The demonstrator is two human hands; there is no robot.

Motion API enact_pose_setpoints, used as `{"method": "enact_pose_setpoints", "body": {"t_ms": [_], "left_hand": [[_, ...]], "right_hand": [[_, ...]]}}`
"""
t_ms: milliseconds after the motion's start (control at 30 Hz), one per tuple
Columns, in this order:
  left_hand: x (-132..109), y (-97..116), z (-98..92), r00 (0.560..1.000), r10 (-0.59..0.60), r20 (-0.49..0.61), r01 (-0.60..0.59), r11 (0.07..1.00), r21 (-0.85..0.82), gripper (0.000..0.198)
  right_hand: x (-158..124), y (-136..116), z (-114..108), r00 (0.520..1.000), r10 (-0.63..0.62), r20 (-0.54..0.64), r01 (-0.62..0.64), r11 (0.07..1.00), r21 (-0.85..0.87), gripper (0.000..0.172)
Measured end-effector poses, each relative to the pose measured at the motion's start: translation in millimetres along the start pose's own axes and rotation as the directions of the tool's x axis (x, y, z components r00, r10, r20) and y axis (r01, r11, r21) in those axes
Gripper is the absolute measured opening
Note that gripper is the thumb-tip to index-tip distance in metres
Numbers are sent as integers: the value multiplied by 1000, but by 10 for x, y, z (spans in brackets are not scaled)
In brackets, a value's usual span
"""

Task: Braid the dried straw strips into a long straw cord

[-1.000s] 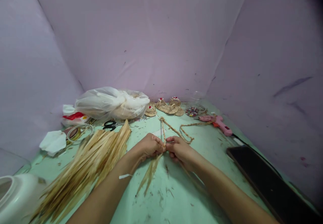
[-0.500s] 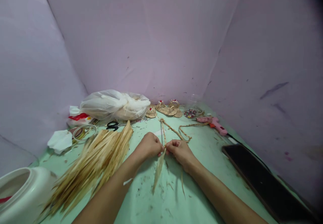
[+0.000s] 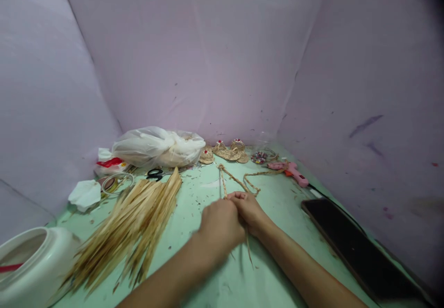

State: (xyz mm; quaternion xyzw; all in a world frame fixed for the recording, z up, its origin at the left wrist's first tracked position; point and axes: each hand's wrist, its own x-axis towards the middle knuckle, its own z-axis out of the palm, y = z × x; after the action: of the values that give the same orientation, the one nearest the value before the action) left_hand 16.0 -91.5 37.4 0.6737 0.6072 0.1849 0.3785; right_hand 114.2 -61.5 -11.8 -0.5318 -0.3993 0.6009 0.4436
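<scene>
Braided straw cord (image 3: 233, 176): near end sits mid-worktop at the hands, the rest runs far, loops right and tails off toward a pink glue gun (image 3: 289, 170). Right hand (image 3: 249, 208) has a pinching grip on the cord's near end. Left hand (image 3: 222, 227) is blurred and lies just over it with fingers curled under; can't tell what its grip holds. Progress, my read: a fair length is plaited, thin loose strands (image 3: 248, 252) trail unplaited out from under the hands toward the near edge, and a big fan of dry pale straw strips (image 3: 138, 224) lies unused at left. Small woven straw sandals (image 3: 227, 151) at the far edge look finished. Surface: mint-green worktop (image 3: 208, 280), scuffed and littered with straw bits. Far left: a knotted clear plastic bag (image 3: 156, 146), black-handled scissors (image 3: 154, 174), a tape ring (image 3: 116, 183), crumpled white tissue (image 3: 85, 193). Near left: an open white plastic jar (image 3: 31, 261). Right: a flat black slab (image 3: 354, 248), maybe a screen. Room: lilac sheeting (image 3: 208, 58) closes in three sides, creased and spotted.
</scene>
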Motion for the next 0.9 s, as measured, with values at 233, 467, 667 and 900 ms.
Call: {"method": "enact_pose_setpoints", "body": {"t_ms": [233,467,667,900], "left_hand": [[314,-156,-271,966,-208,156,258,840,-477,14],[409,-353,-127,944,-50,328,250,755,-606,16],[469,-423,-125,964,-11,267,167,806,-568,11],[472,-369,-74,986,-59,155,114,920,-375,10]], "right_hand": [[61,56,-36,992,-78,99,76,997,17,9],[85,13,-130,975,-44,216,50,998,-23,15],[58,-41,-143,972,-12,235,23,999,-43,22],[42,-36,-124,979,0,206,11,999,-52,19]]}}
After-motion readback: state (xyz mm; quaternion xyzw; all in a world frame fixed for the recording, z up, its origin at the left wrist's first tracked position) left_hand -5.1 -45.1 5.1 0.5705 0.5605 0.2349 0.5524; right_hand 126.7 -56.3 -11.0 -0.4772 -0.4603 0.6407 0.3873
